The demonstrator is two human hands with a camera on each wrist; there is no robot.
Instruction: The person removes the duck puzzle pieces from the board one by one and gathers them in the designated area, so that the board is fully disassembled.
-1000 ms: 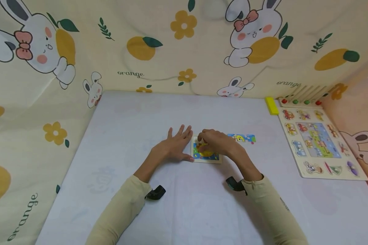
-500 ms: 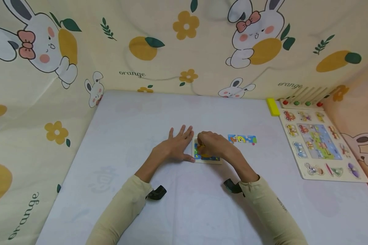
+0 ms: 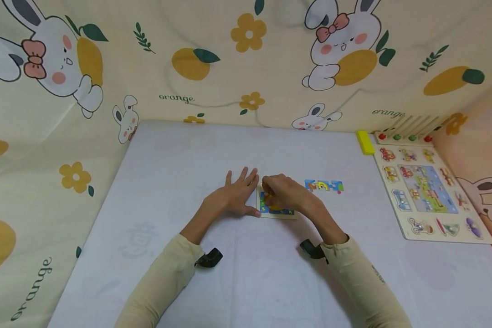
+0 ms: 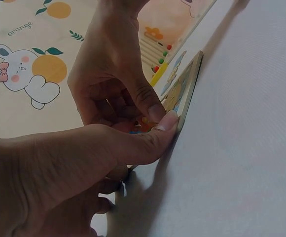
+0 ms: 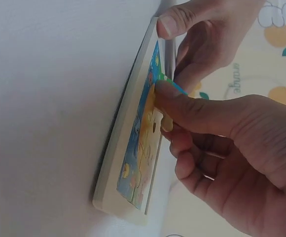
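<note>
A: Head view: what is the desk (image 3: 270, 273) carrying?

B: Puzzle tray (image 3: 277, 217), one, lying about mid-width, well in from the far edge. Left hand (image 3: 232, 197): fingers spreading wide and straight, thumb touching the tray's near left corner. Right hand (image 3: 289, 191): curling over the tray, hiding much of it. Strip of joined pieces (image 3: 324, 186), one, lying just beyond the right hand. Toward the far right corner: yellow block (image 3: 365, 142) and bead rack (image 3: 405, 138). Along the right edge, the picture board (image 3: 428, 218) is lying flat.

A: Left wrist view?

B: Left thumb resting on the tray's rim, holding nothing in a pinch; right thumb tip pointing down just beside it.

A: Right wrist view, state of the grip?

B: Narrow. Right thumb and fingertips are pinching a puzzle piece (image 5: 166, 121), mostly hidden, over the tray's picture. Whether it is seating fully, I cannot tell.

A: Handling notes?

B: By judgement: piece light, thin, stiff, its printed face perhaps slippery; best taken by opposite edges, sparing the narrow tabs. Tray stiff, light, probably sliding easily, so the bare rim is offering the best hold.
</note>
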